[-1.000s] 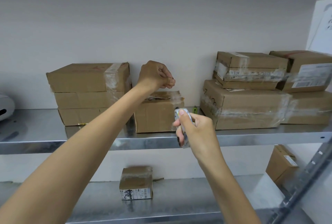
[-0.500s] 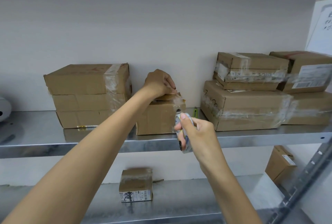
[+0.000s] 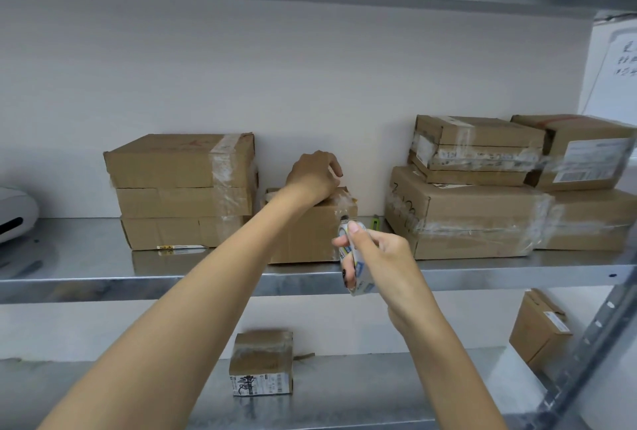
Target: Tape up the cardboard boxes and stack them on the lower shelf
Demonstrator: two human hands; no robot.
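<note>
Where the rack fills the head view, the middle galvanised steel shelf (image 3: 206, 286) carries the small brown cardboard box (image 3: 303, 236), which stands near the front lip.

- Left of it, almost touching: a stack of three taped brown cartons (image 3: 182, 191).
- Right of it: a large taped brown carton (image 3: 462, 219), with a narrow gap between them that holds a green utility knife (image 3: 375, 222).
- left hand (image 3: 315, 176): the arm is stretched forward and the palm lies on the box top. The fingers are curled over its far edge.
- right hand (image 3: 379, 260): raised just before the box's right front corner, it grips a white printed tape roll (image 3: 356, 264). The thumb is on the rim and the fingers are curled round the roll.
- lower steel shelf (image 3: 362, 395): a small labelled brown box (image 3: 262, 362) sits mid-span with bare steel on both sides. A tilted brown carton (image 3: 539, 333) sits far right beside the grey perforated upright (image 3: 593, 343).
</note>
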